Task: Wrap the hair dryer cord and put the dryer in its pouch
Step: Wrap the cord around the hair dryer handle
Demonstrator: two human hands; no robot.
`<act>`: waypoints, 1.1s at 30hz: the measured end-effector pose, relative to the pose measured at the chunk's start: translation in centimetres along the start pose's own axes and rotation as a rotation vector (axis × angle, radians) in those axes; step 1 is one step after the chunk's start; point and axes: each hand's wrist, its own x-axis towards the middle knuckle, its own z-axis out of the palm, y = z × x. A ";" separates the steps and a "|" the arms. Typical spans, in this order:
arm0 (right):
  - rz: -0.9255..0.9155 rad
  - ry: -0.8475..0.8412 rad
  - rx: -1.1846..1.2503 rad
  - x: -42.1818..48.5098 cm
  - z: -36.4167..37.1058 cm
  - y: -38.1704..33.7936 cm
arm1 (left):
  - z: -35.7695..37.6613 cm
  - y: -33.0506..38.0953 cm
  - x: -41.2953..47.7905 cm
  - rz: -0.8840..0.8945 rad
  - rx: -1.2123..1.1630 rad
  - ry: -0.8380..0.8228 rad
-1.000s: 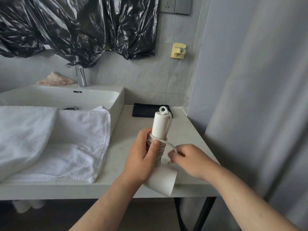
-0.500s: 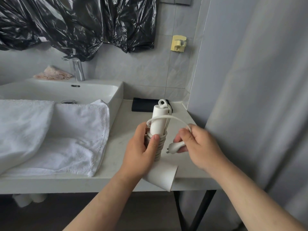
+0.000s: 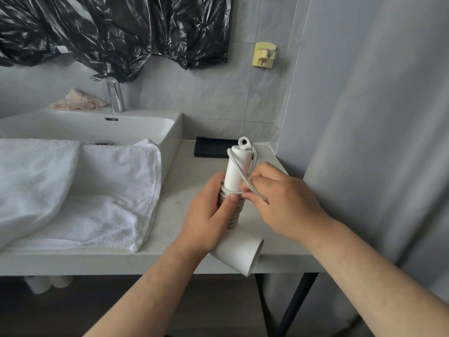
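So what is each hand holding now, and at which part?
The left hand grips the white plastic hair dryer at its cord-wrapped handle; the right hand pinches the loose end of the grey cord.

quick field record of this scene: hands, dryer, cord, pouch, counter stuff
left hand: grips the coiled cord on the dryer handle
right hand: pinches the loose cord, looped over the handle top
dryer: handle up, nozzle down at the counter edge
pouch: dark, flat, at the back of the counter
towel: white, draped over the sink
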 end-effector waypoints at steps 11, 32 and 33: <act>0.233 -0.158 0.280 1.3 -1.5 -2.2 | 1.0 -0.7 -0.9 0.100 0.031 0.155; 0.524 -0.028 1.114 2.4 -3.6 -0.6 | 0.4 0.2 -1.0 0.074 0.096 0.113; 0.533 -0.024 1.099 2.3 -3.4 -0.8 | 0.4 0.3 -0.9 0.071 0.099 0.107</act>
